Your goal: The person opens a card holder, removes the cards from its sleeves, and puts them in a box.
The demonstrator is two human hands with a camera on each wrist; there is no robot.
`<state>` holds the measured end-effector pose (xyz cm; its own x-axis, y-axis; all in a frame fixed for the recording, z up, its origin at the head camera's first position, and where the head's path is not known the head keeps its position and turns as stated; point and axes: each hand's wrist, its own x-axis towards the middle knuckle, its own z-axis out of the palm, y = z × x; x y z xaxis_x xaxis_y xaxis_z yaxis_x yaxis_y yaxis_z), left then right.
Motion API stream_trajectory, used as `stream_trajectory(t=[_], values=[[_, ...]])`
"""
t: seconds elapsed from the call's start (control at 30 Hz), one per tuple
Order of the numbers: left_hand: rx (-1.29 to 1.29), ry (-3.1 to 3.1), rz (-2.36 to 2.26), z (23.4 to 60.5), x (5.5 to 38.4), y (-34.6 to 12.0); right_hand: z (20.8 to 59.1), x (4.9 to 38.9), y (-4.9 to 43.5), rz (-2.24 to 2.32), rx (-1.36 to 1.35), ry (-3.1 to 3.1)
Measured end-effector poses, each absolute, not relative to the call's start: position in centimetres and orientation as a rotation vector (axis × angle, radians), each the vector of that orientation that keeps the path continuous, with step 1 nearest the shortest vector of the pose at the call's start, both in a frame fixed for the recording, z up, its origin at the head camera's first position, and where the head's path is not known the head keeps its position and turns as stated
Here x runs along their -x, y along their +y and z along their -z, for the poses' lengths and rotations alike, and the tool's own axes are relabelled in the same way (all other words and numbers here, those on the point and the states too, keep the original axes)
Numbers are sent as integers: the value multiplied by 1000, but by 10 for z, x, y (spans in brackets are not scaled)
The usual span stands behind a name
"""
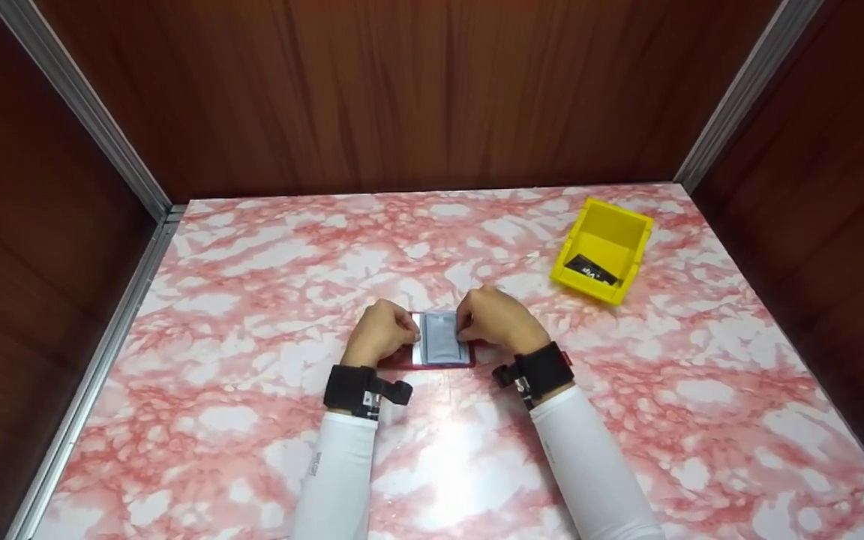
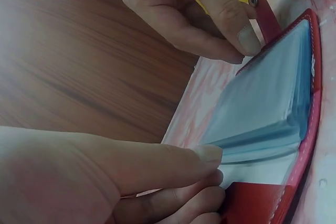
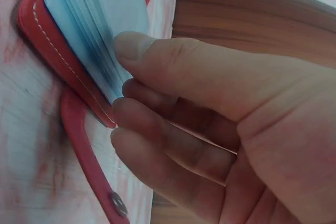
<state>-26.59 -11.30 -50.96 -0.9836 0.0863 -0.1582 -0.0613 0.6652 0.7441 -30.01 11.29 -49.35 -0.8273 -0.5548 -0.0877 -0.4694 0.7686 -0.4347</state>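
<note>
A red card holder with pale stitching lies open on the table, a stack of clear bluish plastic sleeves inside it. My left hand is at its left side, thumb and curled fingers pinching the white edge beside the red cover flap. At the right edge of the sleeves, my right hand pinches with thumb and forefinger, the other fingers curled below. A red strap with a metal snap sticks out from the holder's right side. The right fingertips partly hide the sleeve edge.
A yellow bin stands at the back right with a black card with white print in it. The pink-and-white marbled table is enclosed by brown wood-grain panels with metal corner posts.
</note>
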Motion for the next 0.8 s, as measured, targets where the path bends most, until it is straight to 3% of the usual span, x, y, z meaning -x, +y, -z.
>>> stream_trajectory(t=[0.8], values=[[1, 2664, -1212, 516, 269, -115, 504, 300, 107, 657, 707, 2768]])
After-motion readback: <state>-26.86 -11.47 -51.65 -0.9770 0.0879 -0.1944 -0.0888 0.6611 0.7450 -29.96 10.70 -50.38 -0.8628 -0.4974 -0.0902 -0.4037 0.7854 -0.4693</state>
